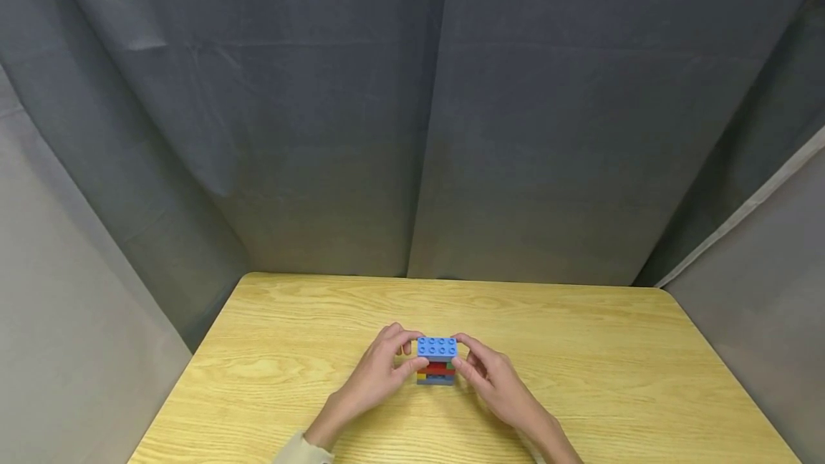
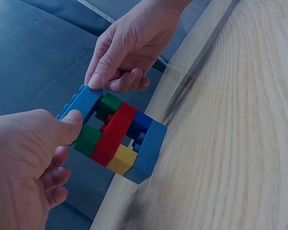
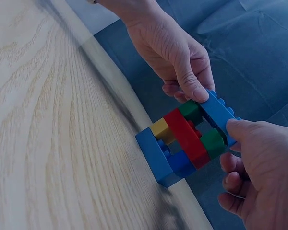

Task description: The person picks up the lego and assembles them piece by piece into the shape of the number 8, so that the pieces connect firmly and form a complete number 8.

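A stack of toy building bricks stands on the wooden table [image 1: 309, 349] between my hands. At its top is a long light-blue brick [image 1: 437, 346] with studs upward. My left hand [image 1: 380, 367] pinches this brick's left end between thumb and fingers; my right hand [image 1: 499, 382] pinches the right end. Right under it, two green bricks [image 2: 88, 140] sit apart on a long red brick [image 2: 114, 134]. Lower down, a yellow brick [image 2: 122, 160] and a dark-blue brick [image 3: 182, 164] hold the red one above a long blue base brick [image 2: 150, 152].
Grey curtains [image 1: 322, 127] hang behind the table's far edge. Pale panels flank the table, one at the left [image 1: 58, 256] and one at the right [image 1: 754, 292]. Bare wood surrounds the stack.
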Demonstrator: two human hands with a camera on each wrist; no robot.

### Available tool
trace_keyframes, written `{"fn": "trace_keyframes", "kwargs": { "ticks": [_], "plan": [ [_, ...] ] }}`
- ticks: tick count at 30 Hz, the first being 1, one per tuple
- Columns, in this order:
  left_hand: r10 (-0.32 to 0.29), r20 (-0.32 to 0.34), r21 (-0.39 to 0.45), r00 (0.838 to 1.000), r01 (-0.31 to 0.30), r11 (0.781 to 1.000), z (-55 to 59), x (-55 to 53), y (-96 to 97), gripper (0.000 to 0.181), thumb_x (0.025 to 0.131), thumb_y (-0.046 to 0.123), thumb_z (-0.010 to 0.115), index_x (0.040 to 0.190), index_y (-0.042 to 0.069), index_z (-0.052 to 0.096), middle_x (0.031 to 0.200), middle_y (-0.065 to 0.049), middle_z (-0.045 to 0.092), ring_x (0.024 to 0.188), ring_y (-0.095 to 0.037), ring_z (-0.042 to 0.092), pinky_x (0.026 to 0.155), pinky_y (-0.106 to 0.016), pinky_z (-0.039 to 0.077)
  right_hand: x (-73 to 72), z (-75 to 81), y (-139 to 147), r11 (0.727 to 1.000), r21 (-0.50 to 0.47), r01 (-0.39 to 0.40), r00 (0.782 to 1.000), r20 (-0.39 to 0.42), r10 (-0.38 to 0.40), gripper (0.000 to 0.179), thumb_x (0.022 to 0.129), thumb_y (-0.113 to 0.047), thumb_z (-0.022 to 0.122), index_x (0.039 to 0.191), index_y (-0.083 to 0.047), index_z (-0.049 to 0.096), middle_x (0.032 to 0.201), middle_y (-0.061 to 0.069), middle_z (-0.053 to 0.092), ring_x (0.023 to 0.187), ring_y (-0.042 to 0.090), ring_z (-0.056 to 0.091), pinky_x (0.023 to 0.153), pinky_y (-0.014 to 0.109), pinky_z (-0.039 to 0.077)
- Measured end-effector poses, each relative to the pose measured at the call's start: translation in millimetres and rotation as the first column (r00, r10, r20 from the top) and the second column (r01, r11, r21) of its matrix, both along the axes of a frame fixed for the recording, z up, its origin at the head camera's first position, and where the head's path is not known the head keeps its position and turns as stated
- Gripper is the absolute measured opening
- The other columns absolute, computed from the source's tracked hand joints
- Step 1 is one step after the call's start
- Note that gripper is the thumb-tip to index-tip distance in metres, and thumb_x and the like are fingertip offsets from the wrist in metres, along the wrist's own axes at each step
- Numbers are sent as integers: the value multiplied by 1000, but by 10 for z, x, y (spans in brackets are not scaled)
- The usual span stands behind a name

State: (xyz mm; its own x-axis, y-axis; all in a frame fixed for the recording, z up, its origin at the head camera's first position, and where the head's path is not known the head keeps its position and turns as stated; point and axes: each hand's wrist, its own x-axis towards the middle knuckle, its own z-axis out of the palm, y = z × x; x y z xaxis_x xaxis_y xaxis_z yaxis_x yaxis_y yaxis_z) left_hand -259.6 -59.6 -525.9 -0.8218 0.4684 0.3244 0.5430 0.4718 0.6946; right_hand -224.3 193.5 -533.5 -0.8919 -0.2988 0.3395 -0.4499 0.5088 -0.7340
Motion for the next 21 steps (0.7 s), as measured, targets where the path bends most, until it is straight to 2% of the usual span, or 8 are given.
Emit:
{"fn": "trace_keyframes", "kwargs": {
  "ticks": [10,21],
  "plan": [
    [1,-22,23,1000,0,1000,-41,-16,-7,43,98,38,73,131,11,69,94,6,50,93,-15,49,76,-23,42,-18,-10,-14,1000,9,16,1000,15,-17,38,107,-27,62,140,-9,62,75,-11,52,60,0,42,52,21,39],
    [2,-31,25,1000,-2,1000,-63,-10,-2,43,98,37,74,130,10,70,91,7,48,92,-13,48,75,-24,42,-4,-7,-5,1000,16,12,1000,4,-12,41,107,-26,61,143,-6,61,74,-12,51,60,0,42,52,21,40]
  ]
}}
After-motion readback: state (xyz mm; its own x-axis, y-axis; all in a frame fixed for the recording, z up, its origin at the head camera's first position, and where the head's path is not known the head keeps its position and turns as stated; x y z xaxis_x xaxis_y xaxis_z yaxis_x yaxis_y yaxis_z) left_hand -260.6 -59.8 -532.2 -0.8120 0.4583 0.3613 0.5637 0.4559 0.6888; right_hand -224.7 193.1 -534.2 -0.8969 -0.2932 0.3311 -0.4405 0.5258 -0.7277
